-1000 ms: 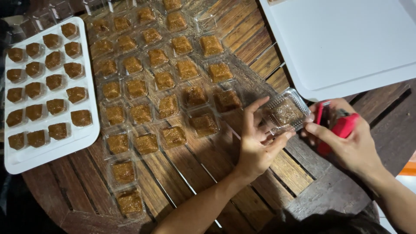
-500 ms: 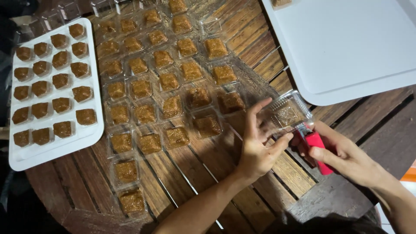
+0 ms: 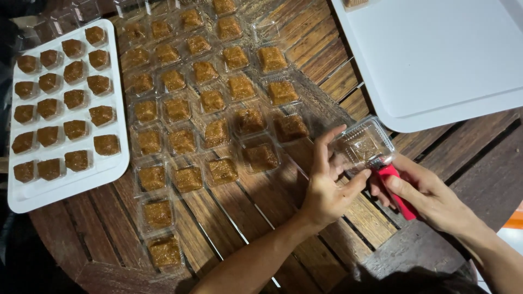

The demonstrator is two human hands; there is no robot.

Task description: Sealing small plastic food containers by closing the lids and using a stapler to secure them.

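My left hand grips a small clear plastic box with a brown sweet inside, pinching its near edge between thumb and fingers. My right hand holds a red lighter with its top pressed against the box's lower corner. Both hands hover over the round wooden table. Several more clear boxes of brown sweets lie in rows on the table to the left of my hands.
A white tray with several unwrapped brown sweets sits at the far left. A second white tray, mostly bare, lies at the top right. An orange object shows at the right edge.
My right hand brought the red lighter from the right in toward the clear box, until its top met the box's corner. My left hand kept the box in place.
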